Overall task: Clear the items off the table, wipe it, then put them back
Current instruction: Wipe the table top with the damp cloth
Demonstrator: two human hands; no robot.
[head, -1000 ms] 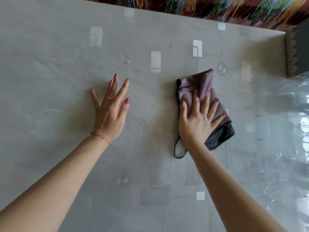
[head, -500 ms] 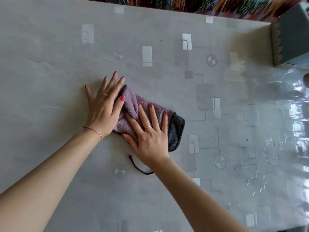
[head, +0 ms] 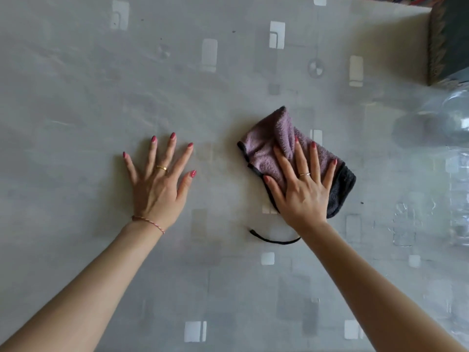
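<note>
Cloth (head: 284, 148) has slid rightward under flat, spread right hand (head: 302, 191), away from open, empty left hand (head: 160, 184).

Grey glossy surface (head: 76, 85) w/ pale squares & thin line pattern fills nearly the whole view. Top right corner: dark box (head: 449, 39) w/ patterned trim, and a strip of multicoloured fabric (head: 388, 0) past the far edge. Strong light glare along the right side, w/ a blurry clear thing (head: 436, 123) there.
</note>
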